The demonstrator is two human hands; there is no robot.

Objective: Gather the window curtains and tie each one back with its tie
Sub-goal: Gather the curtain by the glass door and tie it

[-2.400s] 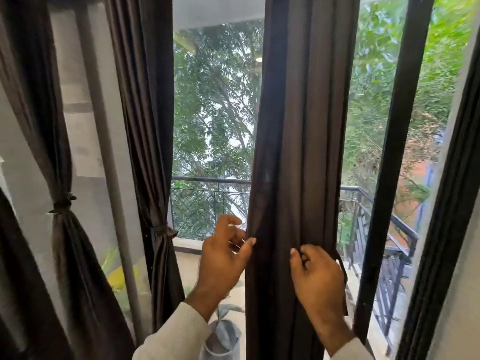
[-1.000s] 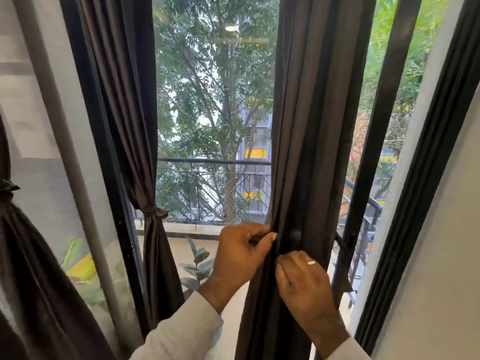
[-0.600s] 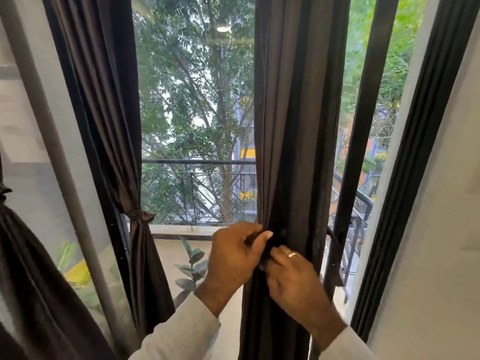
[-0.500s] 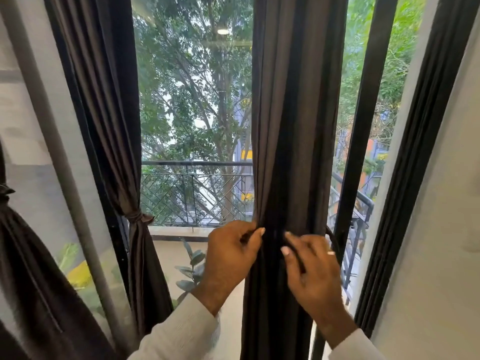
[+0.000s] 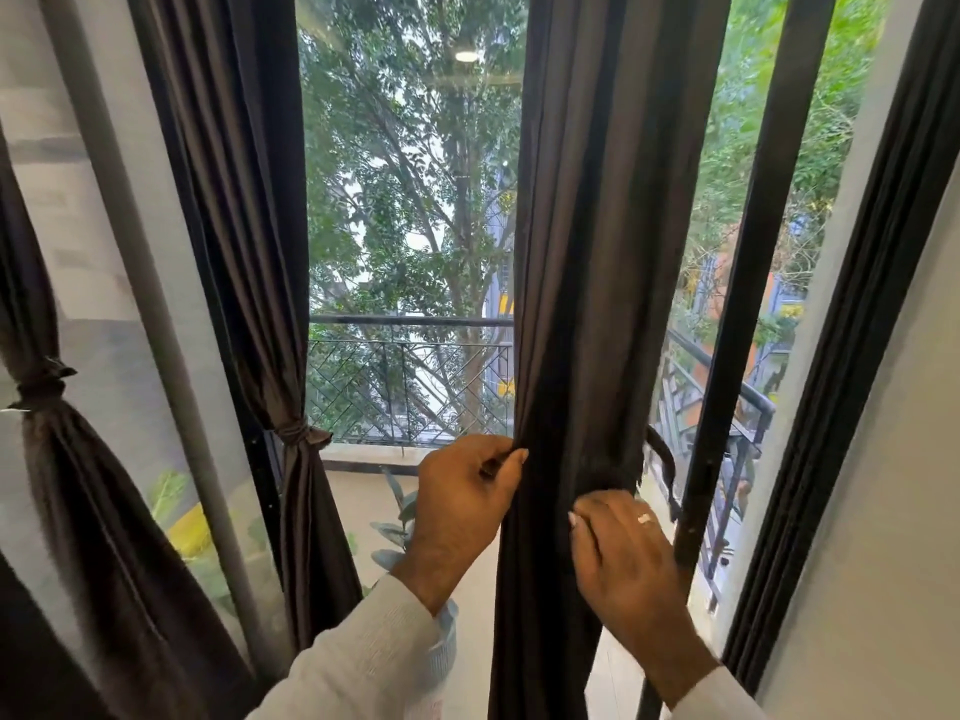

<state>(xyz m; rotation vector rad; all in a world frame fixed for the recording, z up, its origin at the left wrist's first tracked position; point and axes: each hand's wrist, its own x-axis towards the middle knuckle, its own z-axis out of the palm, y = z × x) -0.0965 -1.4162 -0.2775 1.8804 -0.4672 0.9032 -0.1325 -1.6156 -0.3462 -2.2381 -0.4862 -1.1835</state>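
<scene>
Before a tall black-framed balcony window (image 5: 748, 241), pinching the left edge of the hanging dark brown fabric curtain (image 5: 587, 252) with left hand (image 5: 462, 491), right hand (image 5: 618, 543) curled on its front, thin dark tie (image 5: 662, 459) dangling just right, nearer that hand.

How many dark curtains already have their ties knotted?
2: the far-left dark curtain, tie knot, and the dark curtain left of the open window, tie knot. Others may hang outside the view.

Dark brown curtain (image 5: 587, 283) hanging, gathered in vertical folds at window centre; matching tie (image 5: 662, 462) looped at right edge.
</scene>
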